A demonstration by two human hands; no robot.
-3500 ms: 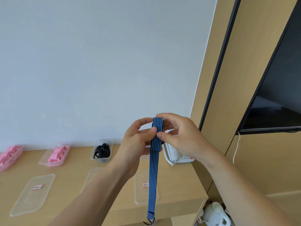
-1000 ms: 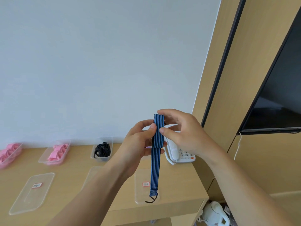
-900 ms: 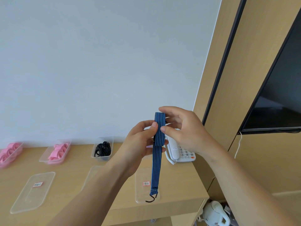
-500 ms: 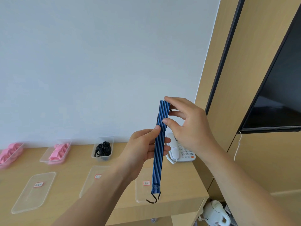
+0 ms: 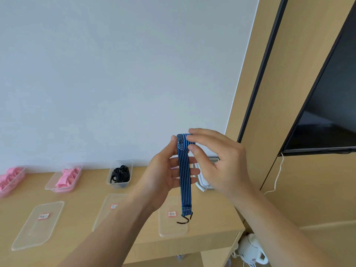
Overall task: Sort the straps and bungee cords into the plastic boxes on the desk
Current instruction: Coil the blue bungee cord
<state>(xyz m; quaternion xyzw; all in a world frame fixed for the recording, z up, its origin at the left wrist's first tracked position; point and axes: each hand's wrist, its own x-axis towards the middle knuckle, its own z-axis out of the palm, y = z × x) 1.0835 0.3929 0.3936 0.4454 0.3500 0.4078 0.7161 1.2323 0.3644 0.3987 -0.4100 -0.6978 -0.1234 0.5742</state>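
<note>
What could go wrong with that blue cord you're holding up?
The cord is pinched at its folded top between the left hand and right hand, so the fold might spring open. Its loose hook dangles low over the desk and could snag a lid when lowered.

Nothing legible here, folks. In front of the box of black straps (image 5: 120, 175) lie three clear lids, each with a small red-bordered white label: left label (image 5: 44, 216), middle label (image 5: 114, 206), right label (image 5: 171, 214). The print on all three is too blurred to read.
</note>
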